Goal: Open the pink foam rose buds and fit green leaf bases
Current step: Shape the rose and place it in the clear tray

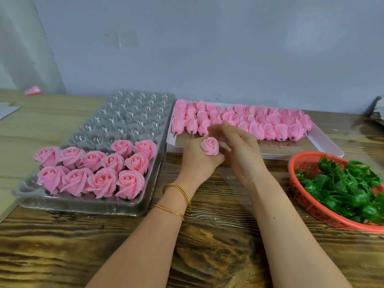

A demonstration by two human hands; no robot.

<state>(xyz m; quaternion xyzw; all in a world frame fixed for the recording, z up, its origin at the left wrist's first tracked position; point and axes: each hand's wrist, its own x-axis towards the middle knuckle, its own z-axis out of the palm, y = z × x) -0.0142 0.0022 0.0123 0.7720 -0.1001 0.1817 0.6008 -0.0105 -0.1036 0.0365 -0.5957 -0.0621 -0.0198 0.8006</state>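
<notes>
worktop [218, 256]: woodgrain, leaf basket [305, 201] over at 3 o'clock
left hand [197, 161]: gripping rose bud [210, 145]
right hand [243, 150]: fingers loose, holding nothing

A clear tray [83, 206] lies by the worktop's [218, 235] left edge, a shallow box [175, 147] toward the back edge. A red basket [307, 201] sits at the right edge.

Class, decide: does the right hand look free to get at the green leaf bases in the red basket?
Probably yes. The right hand looks open, and the open-topped basket of leaf bases sits to its right, nothing between.
</notes>
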